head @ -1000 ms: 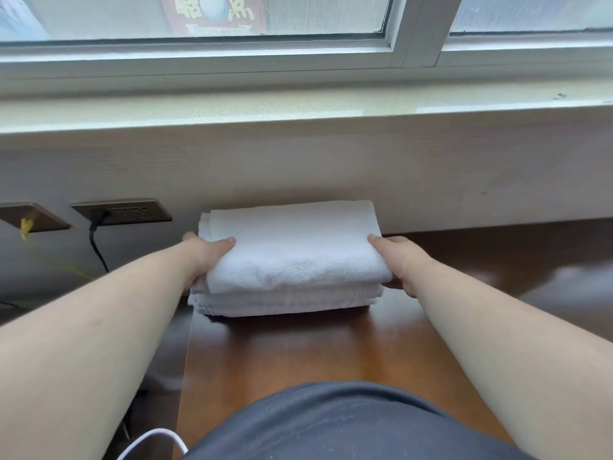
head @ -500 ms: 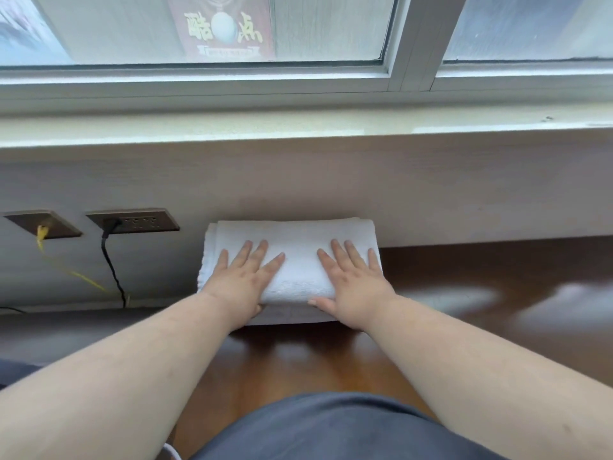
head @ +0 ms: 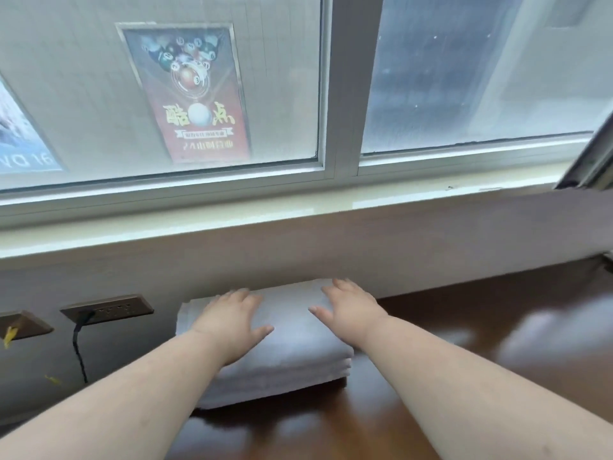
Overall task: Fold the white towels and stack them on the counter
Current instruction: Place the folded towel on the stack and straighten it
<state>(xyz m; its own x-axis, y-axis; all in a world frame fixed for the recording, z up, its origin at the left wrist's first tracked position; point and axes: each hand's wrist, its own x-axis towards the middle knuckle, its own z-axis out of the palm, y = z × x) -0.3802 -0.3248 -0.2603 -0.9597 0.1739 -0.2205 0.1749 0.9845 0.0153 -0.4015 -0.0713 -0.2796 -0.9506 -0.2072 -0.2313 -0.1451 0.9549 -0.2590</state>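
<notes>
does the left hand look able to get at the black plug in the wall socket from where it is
Probably yes: the left hand lies flat on the towels, and nothing stands between it and the plug in the socket beside them.

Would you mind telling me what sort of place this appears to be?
Probably a guest or lodging room, though that is uncertain: folded white towels stacked on a wooden counter beneath a window, with a wall socket panel beside them.
</notes>
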